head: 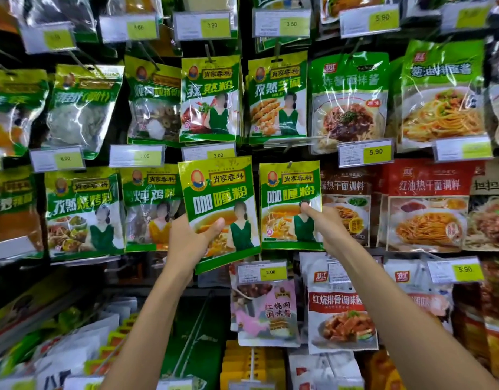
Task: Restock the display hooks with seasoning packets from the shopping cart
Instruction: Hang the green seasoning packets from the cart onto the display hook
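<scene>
My left hand (190, 239) grips a green and yellow curry powder packet (218, 198) by its lower left, thumb on the front, and holds it raised and slightly tilted in front of the display wall. Just to its right hangs a matching curry powder packet (289, 192) on a hook (290, 164). My right hand (323, 223) pinches that hanging packet at its right edge, thumb on the front. The held packet's top edge sits just below a 3.00 price tag (209, 152). The shopping cart is out of view.
Rows of green seasoning packets (210, 99) hang above and to the left. Red noodle sauce packets (425, 204) hang at the right. White sauce pouches (342, 305) hang below my right arm. Price tags stick out on hook ends. Loose packets (82, 342) lie on a lower shelf at bottom left.
</scene>
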Demonstrator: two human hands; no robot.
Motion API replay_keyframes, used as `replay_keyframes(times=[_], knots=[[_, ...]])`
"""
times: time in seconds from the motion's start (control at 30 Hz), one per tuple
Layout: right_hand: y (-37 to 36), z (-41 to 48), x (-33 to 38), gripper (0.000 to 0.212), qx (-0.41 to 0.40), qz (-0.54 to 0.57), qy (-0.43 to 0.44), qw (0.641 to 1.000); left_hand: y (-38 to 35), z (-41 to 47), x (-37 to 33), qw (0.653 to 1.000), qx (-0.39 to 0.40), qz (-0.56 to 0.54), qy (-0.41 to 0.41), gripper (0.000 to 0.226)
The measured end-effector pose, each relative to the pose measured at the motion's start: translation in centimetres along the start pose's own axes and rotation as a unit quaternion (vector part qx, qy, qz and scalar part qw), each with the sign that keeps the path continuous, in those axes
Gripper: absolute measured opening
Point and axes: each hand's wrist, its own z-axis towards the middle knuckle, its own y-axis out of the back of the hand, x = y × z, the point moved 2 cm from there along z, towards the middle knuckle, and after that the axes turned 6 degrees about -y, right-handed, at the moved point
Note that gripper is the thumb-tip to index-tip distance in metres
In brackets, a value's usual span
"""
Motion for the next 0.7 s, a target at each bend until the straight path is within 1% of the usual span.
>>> replay_keyframes(times=[0.07, 0.1, 0.13, 0.17, 0.2, 0.23, 0.27, 0.3, 0.37, 0.43, 0.5, 0.57, 0.6, 0.63, 0.67, 0.7], knots=[[0.2, -0.2, -0.2, 0.041, 0.007, -0.045, 0.007, 0.999, -0.6, -0.1, 0.1, 1.0, 0.01, -0.009, 0.013, 0.035], [0.4, -0.6, -0.4, 0.043, -0.009, -0.079, 0.022, 0.997, -1.0, -0.2, 0.2, 0.999, 0.017, -0.016, 0.021, 0.037], [0.7, -1.1, -0.6, 0.043, -0.049, -0.113, 0.049, 0.991, -1.4, -0.4, 0.3, 0.999, 0.026, -0.022, 0.03, 0.037], [1.2, -1.7, -0.7, 0.038, -0.112, -0.132, 0.094, 0.98, -1.9, -0.5, 0.3, 0.998, 0.034, -0.026, 0.038, 0.033], [1.6, -2.6, -0.8, 0.031, -0.178, -0.134, 0.151, 0.963, -2.5, -0.6, 0.4, 0.998, 0.044, -0.029, 0.045, 0.027], [1.9, -3.6, -0.8, 0.024, -0.219, -0.121, 0.201, 0.947, -3.2, -0.7, 0.4, 0.996, 0.057, -0.034, 0.052, 0.024], [2.0, -4.3, -0.7, 0.023, -0.218, -0.1, 0.226, 0.944, -3.9, -0.9, 0.4, 0.995, 0.073, -0.04, 0.063, 0.022], [2.0, -4.9, -0.5, 0.026, -0.178, -0.072, 0.224, 0.955, -4.8, -1.0, 0.3, 0.992, 0.09, -0.049, 0.072, 0.024], [1.6, -5.2, -0.1, 0.036, -0.057, -0.014, 0.167, 0.984, -6.5, -1.3, 0.1, 0.986, 0.125, -0.075, 0.079, 0.031], [1.4, -5.4, 0.2, 0.038, 0.014, -0.002, 0.122, 0.992, -8.2, -1.5, -0.4, 0.981, 0.152, -0.102, 0.067, 0.035], [1.6, -5.5, 0.4, 0.032, 0.044, 0.032, 0.112, 0.992, -9.4, -1.5, -0.8, 0.977, 0.174, -0.109, 0.05, 0.034], [2.1, -5.4, 0.3, 0.028, 0.048, 0.054, 0.122, 0.99, -10.0, -1.4, -1.3, 0.979, 0.192, -0.059, 0.016, 0.024], [2.5, -5.2, 0.1, 0.027, 0.044, 0.059, 0.121, 0.99, -10.1, -1.1, -1.8, 0.982, 0.189, -0.017, -0.005, 0.023], [2.8, -5.1, 0.0, 0.027, 0.036, 0.062, 0.115, 0.991, -10.0, -0.6, -2.2, 0.985, 0.165, 0.032, -0.029, 0.029], [3.2, -4.8, -0.1, 0.026, 0.027, 0.063, 0.109, 0.992, -9.7, 0.2, -2.9, 0.988, 0.117, 0.077, -0.063, 0.031], [3.5, -4.6, -0.2, 0.025, 0.017, 0.06, 0.107, 0.992, -9.3, 1.1, -3.8, 0.985, 0.056, 0.116, -0.117, 0.026]])
